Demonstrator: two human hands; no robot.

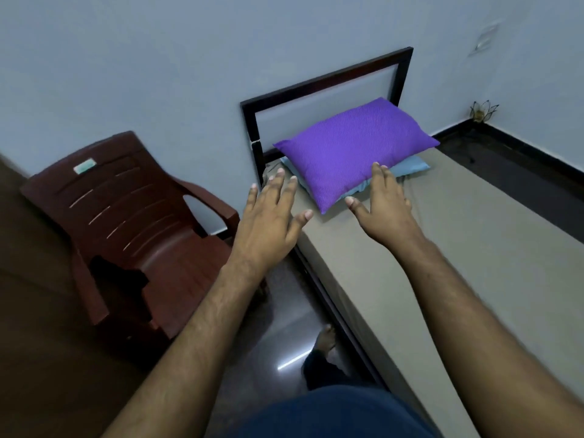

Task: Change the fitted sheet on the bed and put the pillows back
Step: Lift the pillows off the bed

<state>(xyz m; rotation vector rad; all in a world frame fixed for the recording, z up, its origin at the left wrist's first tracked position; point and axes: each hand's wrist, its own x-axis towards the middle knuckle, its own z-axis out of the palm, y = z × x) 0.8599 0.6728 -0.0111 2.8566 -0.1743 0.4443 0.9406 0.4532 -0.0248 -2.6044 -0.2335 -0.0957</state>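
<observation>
Both hands empty, fingers spread: left hand (271, 222) beside the bed edge, right hand (384, 210) at the purple pillow (354, 150), stacked on a blue pillow (410, 167) mid-frame by the headboard (325, 80). Risk: grabbing only the top pillow, skewing the stack or rumpling the beige sheet (474, 263).

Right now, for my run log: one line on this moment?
hands: left hand, right hand open | purple pillow stacked on blue pillow | bed: sheeted

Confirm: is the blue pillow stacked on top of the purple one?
No, the purple pillow lies on top of the blue pillow.
</observation>
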